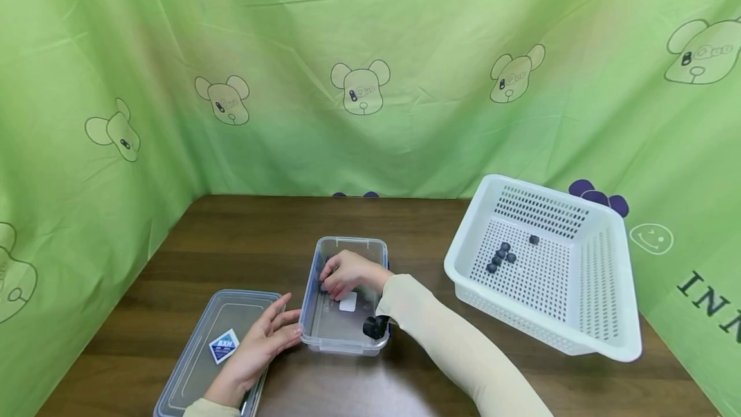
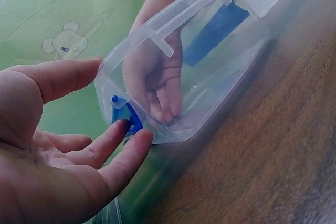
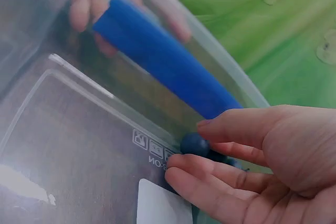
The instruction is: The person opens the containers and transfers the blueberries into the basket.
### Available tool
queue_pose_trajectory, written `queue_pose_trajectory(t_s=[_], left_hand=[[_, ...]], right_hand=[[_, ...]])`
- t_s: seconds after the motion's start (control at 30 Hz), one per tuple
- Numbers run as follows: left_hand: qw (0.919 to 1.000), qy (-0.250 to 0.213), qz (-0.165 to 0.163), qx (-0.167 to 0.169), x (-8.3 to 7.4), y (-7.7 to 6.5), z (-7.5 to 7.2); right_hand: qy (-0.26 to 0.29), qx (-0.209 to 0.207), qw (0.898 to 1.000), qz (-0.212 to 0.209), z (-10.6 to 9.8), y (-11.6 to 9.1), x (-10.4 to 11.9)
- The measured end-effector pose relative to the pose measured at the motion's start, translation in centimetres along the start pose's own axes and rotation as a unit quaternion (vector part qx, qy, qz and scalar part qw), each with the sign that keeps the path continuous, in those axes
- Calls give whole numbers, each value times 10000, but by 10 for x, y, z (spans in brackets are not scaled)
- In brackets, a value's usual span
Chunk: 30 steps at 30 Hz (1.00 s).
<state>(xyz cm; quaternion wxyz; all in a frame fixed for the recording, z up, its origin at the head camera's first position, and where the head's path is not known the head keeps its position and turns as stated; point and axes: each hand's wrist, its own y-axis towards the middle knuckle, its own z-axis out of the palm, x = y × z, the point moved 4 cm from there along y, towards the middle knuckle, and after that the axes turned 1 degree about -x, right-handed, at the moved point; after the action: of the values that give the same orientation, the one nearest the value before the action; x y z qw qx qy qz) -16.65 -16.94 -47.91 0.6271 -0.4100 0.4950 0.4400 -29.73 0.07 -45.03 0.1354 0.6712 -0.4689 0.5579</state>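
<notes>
In the head view, a clear lidless plastic box with blue side clips stands on the table. My right hand reaches down inside it, fingers curled by the left wall. Seen from the right wrist, the thumb and fingers hold a dark blueberry just above the bottom; more dark berries show partly behind the fingers. My left hand steadies the box's near left corner from outside. In the left wrist view, its fairly straight, spread fingers touch the wall around a blue clip.
A white perforated basket stands at the right, with several dark blueberries on its bottom. A clear lid with a blue edge and a sticker lies at the left, partly under my left forearm. Green patterned cloth hangs behind the brown table.
</notes>
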Motion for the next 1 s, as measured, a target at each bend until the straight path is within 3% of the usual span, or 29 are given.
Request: queue_pose_trajectory(t_s=[0.37,1.0], left_hand=[[10000,-20,0,24,0,0,0],[10000,-50,-41,15,0,-2,1]], right_hand=[[-432,-317,9985,119,3,1,4],[-877,-79,9961,5,6,3,0]])
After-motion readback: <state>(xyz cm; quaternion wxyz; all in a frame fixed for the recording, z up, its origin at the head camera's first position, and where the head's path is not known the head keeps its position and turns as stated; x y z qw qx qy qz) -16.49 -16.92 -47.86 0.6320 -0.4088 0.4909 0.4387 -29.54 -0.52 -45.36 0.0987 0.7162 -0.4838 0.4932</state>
